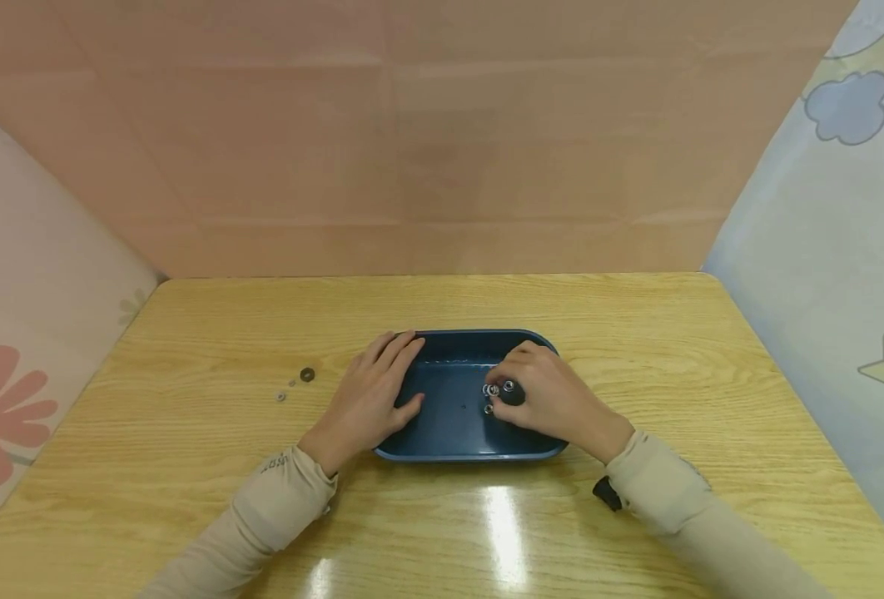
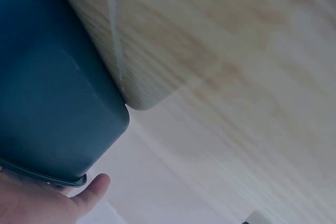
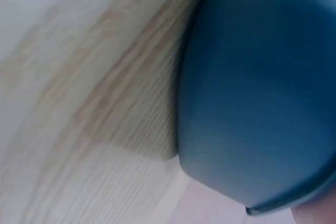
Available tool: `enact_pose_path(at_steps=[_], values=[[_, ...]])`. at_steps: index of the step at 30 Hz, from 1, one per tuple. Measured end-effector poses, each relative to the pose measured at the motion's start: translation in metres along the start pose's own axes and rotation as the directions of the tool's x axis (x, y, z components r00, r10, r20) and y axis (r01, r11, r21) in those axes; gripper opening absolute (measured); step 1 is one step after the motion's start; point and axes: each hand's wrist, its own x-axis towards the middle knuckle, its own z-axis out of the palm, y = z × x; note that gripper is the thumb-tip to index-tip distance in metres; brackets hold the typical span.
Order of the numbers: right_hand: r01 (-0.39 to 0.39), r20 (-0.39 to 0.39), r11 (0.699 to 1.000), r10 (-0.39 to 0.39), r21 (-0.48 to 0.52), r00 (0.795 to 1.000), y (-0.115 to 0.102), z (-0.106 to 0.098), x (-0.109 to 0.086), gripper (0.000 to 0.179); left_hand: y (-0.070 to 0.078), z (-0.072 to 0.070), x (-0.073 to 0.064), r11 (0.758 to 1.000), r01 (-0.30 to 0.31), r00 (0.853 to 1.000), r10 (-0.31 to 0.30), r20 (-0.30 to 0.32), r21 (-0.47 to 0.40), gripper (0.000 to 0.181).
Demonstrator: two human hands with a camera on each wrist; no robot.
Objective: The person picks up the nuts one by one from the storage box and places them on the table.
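A dark blue rectangular tray [image 1: 449, 457] sits on the wooden table. Over its left rim lies my left hand [image 1: 370, 391], fingers extended and thumb reaching inside; in the left wrist view, part of that hand [image 2: 47, 203] shows at the tray's rim. My right hand [image 1: 550, 395] reaches into the tray's right side, its thumb and fingers curled around small shiny metal rings [image 1: 492, 389]. One more ring [image 1: 509, 386] shows in the dark hollow under the palm, and another ring [image 1: 489, 409] by the thumb. In the right wrist view the tray's outer wall [image 3: 252, 108] fills the right half.
Left of the tray lie a dark washer [image 1: 307, 374], a small pale ring [image 1: 280, 397] and a tiny grey piece [image 1: 291, 383]. A tiny dark speck [image 1: 464, 407] is on the tray floor. A black object [image 1: 607, 493] shows at the right sleeve. Papered walls enclose the table.
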Motion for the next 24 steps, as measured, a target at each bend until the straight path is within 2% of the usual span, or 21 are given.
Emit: enact_pose_path(at_steps=[7, 18, 24], values=[[-0.018, -0.016, 0.999, 0.018, 0.035, 1.0, 0.002, -0.004, -0.007, 0.015, -0.001, 0.001, 0.0, 1.0, -0.002, 1.0, 0.002, -0.003, 0.0, 0.075], [-0.042, -0.091, 0.998, 0.045, 0.037, 0.995, 0.01, -0.011, -0.02, 0.014, 0.0, 0.0, -0.001, 1.0, -0.002, 1.0, 0.002, -0.005, 0.007, 0.075], [-0.027, -0.15, 0.999, 0.031, 0.028, 0.988, 0.017, -0.014, -0.029, 0.016, 0.0, 0.0, -0.001, 1.0, -0.002, 1.0, 0.002, -0.002, 0.003, 0.075]])
